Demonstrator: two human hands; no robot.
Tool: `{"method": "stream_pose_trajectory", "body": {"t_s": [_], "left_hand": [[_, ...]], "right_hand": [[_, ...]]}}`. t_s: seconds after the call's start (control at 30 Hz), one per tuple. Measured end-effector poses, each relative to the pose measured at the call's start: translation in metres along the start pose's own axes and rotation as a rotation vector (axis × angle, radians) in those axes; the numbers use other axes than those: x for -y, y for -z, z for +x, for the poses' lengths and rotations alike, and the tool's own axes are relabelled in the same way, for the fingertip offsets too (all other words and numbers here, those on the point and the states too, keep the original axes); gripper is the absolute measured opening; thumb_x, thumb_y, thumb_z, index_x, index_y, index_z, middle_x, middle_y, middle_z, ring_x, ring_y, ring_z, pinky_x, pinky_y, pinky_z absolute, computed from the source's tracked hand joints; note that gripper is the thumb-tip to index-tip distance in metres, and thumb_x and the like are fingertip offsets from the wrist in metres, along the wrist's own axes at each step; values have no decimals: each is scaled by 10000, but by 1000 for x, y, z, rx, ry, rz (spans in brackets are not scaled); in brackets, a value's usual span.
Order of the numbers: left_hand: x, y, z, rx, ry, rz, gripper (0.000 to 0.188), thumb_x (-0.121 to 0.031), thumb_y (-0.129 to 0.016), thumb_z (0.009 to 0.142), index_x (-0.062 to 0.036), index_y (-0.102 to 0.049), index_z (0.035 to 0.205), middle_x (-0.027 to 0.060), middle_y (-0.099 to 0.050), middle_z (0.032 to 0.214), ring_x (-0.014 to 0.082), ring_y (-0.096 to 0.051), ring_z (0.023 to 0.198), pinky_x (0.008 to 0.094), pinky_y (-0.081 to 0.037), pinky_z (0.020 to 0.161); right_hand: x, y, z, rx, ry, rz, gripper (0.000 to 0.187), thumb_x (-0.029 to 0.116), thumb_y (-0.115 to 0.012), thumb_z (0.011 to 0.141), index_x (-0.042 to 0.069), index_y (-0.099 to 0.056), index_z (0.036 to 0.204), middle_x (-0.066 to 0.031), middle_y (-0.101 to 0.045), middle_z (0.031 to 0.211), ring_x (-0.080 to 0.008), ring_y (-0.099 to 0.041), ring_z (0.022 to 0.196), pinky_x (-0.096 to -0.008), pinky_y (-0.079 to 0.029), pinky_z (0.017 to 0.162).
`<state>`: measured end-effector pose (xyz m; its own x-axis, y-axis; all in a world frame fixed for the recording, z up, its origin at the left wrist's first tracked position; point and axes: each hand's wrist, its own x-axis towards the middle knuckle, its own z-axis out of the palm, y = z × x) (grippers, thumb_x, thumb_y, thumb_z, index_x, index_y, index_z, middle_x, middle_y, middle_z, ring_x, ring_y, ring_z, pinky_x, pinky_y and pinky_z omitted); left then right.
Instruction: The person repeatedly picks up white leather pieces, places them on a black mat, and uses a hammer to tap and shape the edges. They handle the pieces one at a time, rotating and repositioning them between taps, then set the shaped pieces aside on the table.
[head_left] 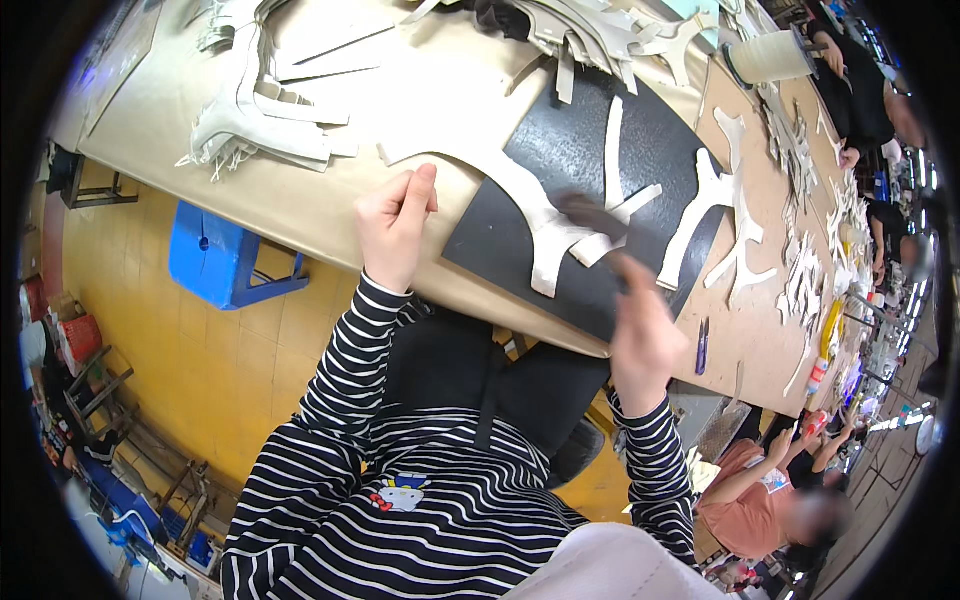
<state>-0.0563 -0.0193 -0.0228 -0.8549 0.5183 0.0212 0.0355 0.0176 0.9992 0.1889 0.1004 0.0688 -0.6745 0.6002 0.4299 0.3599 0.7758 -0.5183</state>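
Observation:
My right hand [645, 335] grips a hammer [592, 215] by its handle, and both are smeared by motion. The dark hammer head is over a white branched cut piece [535, 200], hiding part of it. That piece lies on a black board [490, 230], its long arm reaching left onto the table. Near the table's front edge my left hand [393, 215] is closed, thumb uppermost, below the piece's left arm. Whatever its fingers hold, if anything, is hidden. Another white branched piece [695, 215] and a narrow white strip [613, 150] rest on the board too.
Stacked white pieces [265, 125] lie at the far left of the table [430, 245], with more [590, 40] at the back. A purple-handled tool [702, 350] is right of the board. A thread spool [770, 57] stands far right. Below left is a blue stool [215, 255]. Co-workers are at right.

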Motion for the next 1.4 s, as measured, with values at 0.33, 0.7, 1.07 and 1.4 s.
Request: {"method": "stream_pose_trajectory", "body": {"t_s": [0.33, 0.7, 1.07, 1.4], "left_hand": [[-2, -1, -1, 31, 8, 34, 486, -266, -622, 1032, -8, -572, 624, -37, -390, 531, 29, -336, 528, 252, -240, 491], [-36, -37, 3, 648, -653, 855, 444, -207, -758, 825, -169, -648, 1254, 18, -590, 1248, 258, -511, 1265, 558, -330, 1131], [-112, -44, -28, 808, -407, 384, 88, -89, -642, 919, -3, -646, 931, 122, -568, 920, 308, -613, 860, 407, -477, 759], [-175, -58, -67, 881, -130, -16, 119, -76, -586, 999, 36, -611, 965, 74, -508, 882, 171, -511, 789, 285, -423, 715]], "right_hand": [[-12, -7, -18, -140, -54, -117, 429, 17, -591, 980, 18, -575, 1409, -131, -661, 786, -204, -600, 616, -360, -493, 596], [-55, 18, -42, -237, -390, -420, 384, 87, -584, 1009, 53, -604, 1391, -190, -723, 1144, -324, -702, 832, -382, -529, 744], [-3, 32, -35, -182, -455, 395, 300, 116, -618, 992, 6, -661, 1267, -124, -675, 1006, -273, -620, 964, -361, -476, 890], [42, 39, -5, 137, -803, 1663, 283, 254, -615, 1030, -8, -701, 1096, 12, -696, 904, -16, -572, 753, -180, -423, 670]]}}
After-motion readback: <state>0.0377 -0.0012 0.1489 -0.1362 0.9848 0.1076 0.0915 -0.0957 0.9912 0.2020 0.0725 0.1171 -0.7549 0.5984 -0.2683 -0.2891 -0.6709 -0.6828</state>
